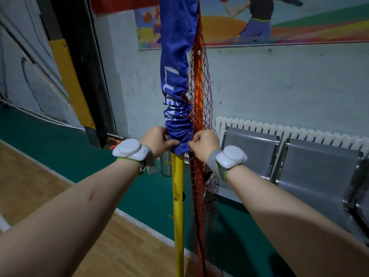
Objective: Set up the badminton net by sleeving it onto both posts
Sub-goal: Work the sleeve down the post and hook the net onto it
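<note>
against a pale gym wall (259, 86), the blue net sleeve (175, 76), bunched on the yellow post (178, 196), is pinched at its hem by left grip (157, 139) and right grip (203, 144); white lettering is too crumpled to be read.

— Indoors or out?
— Indoors. Sports hall, by every sign.
— Going by what?
— Wooden court floor (30, 186), edged with a white line (143, 226) and a green border (60, 148). Painted mural (229, 27) of players on the wall, a basketball in it.
— Anything more?
— Yellow post (178, 196) with a badminton net (175, 124) bunched on it. Metal bench seats (253, 148) against the wall, in front of a white radiator (289, 132). Yellow-and-black column (69, 80) at left.
</note>
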`<state>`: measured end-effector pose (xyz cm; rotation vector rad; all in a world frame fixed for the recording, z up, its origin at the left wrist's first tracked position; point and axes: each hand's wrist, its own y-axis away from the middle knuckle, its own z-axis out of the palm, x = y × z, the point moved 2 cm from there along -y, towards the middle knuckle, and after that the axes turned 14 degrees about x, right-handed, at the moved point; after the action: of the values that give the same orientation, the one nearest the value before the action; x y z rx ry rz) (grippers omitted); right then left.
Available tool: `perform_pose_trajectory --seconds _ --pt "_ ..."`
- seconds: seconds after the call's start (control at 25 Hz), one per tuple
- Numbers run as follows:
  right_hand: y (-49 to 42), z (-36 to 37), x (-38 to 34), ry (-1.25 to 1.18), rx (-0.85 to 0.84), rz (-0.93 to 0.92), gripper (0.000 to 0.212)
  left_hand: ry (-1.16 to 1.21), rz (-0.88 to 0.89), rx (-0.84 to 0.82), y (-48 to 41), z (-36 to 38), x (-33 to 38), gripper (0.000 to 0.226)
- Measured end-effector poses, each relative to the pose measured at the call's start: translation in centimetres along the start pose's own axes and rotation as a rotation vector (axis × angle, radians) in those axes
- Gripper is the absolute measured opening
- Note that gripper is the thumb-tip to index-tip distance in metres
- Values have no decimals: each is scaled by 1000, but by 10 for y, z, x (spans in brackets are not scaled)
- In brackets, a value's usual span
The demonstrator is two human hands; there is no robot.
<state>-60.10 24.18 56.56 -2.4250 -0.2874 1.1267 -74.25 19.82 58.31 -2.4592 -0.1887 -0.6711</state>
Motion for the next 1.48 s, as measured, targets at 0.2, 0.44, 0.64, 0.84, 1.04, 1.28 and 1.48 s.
perform_pose_trajectory --seconds 0.2,0.44,0.64,0.84,1.04,1.28,1.48 --pt "6 5 3 61 -13 36 25 34 19 -49 6 16 -14 35" --pt "16 8 1 66 -8 72 16 -7 39 -104 2 23 -25 39" --pt "21 -12 10 -37 -50 175 24 -32 90 -144 -2 20 -30 42" --pt "17 -36 4 -462 46 452 14 -31 104 -159 -8 18 -29 42" --pt "17 -11 0 -266 90 284 19 0 101 -150 -12 12 -27 52" --pt "10 -6 -1 -161 114 217 20 16 88 -178 -11 10 -26 52" --pt "12 0 3 -41 77 177 14 -2 97 -159 -6 18 -26 43"
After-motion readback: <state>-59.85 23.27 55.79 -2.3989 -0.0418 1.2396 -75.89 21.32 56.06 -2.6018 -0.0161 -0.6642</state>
